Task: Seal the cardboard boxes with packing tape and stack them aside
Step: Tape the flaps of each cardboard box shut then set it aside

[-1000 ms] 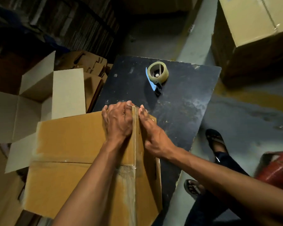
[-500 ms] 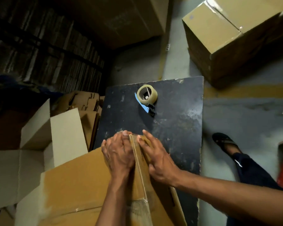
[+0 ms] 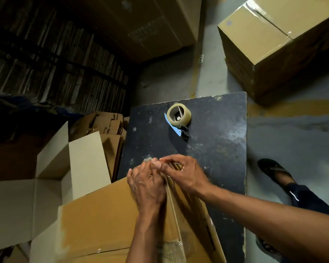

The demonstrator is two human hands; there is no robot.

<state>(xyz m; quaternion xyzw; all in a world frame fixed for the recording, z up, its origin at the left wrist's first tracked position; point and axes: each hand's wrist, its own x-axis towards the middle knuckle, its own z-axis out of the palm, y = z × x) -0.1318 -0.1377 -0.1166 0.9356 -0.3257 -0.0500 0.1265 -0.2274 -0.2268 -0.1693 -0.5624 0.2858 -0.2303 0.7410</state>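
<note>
A small white tag (image 3: 201, 58) on the floor seems to read "P27".

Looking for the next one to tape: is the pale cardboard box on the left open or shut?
Open: the pale cardboard box has its flaps standing up and spread, with no tape visible across them.

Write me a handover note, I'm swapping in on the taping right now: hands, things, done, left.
Left hand and right hand: both pinch the tape end at the far top edge of the cardboard box.
Tape dispenser lies free on the dark board.
Done: tape runs along the box's top seam; a sealed box sits on the floor beyond.
Left: press the end down, stack the box aside.
</note>
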